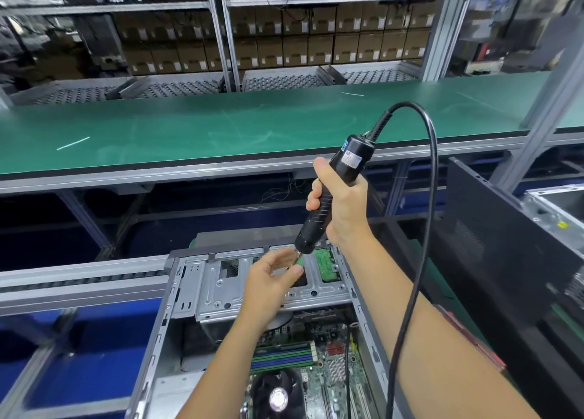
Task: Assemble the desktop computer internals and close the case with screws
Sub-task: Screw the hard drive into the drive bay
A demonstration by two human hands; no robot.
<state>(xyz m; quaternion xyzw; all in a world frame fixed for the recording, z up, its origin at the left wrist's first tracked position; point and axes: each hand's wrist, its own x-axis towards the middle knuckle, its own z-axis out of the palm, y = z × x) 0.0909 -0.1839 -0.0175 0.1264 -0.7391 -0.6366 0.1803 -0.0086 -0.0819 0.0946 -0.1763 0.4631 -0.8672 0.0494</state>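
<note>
screwdriver tip: the bit of the electric screwdriver [335, 194] is blurred and partly hidden behind the left hand's [268, 287] fingers; whether a screw sits there cannot be told.
left-hand pinch: too blurred to tell if anything lies between thumb and fingers.
computer case [177, 333]: near end cut off by the bottom edge; left hand and both forearms cover part of the drive cage [215, 289].
CPU fan [276, 396]: lower part cut by the bottom edge.
cable [433, 178]: runs out at the bottom edge, end unseen.
second case [556, 213]: cut by the right edge, blurred.
label on screwdriver: too small to read.
</note>
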